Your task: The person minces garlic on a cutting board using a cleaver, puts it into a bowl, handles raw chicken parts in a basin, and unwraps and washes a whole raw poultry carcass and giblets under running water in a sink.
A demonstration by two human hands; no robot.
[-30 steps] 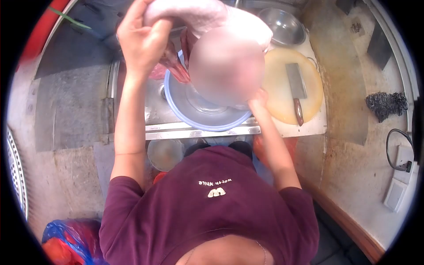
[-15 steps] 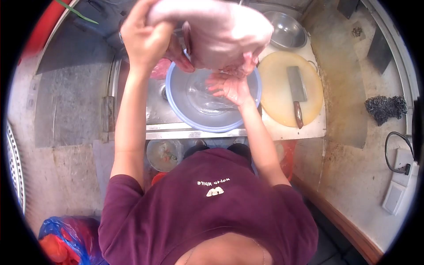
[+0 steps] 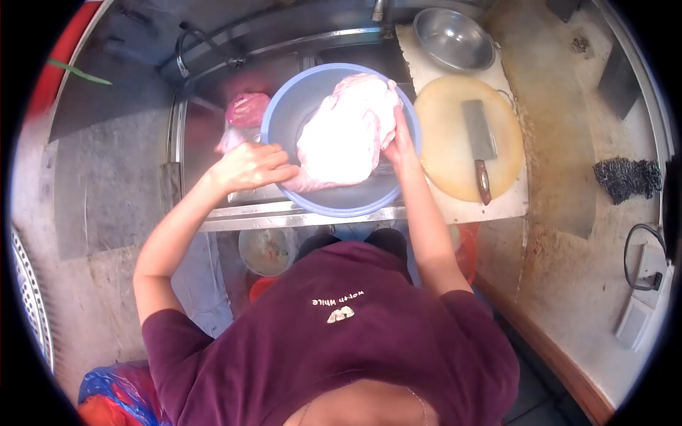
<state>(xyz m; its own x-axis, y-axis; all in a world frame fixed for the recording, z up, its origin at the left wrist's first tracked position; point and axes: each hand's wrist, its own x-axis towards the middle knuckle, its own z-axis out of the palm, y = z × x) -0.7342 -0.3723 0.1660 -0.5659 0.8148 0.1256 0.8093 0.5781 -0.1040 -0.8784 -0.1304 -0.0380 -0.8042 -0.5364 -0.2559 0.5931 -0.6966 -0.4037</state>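
A large pale-pink carcass that looks like a whole plucked bird [image 3: 341,135] lies over the blue plastic basin [image 3: 273,99]; glare washes out much of its skin. My left hand [image 3: 254,167] is closed around its narrow, neck-like end at the basin's left rim. A pale pink bit pokes out on the far side of that hand. My right hand [image 3: 400,138] grips the carcass's right side, its fingers partly hidden behind the flesh. To the left of the basin, a piece of red raw meat [image 3: 249,110] rests in the metal sink.
On the right, a cleaver [image 3: 479,135] lies on a round cutting board [image 3: 444,163]. A steel bowl [image 3: 455,39] stands behind it. A faucet [image 3: 183,53] rises at the back left. Below the counter edge sits a tub with scraps [image 3: 267,250].
The carcass has come down from above the basin to lie over it. My left hand has lowered with it, and my right hand has gone from open palm beneath to gripping its right side.
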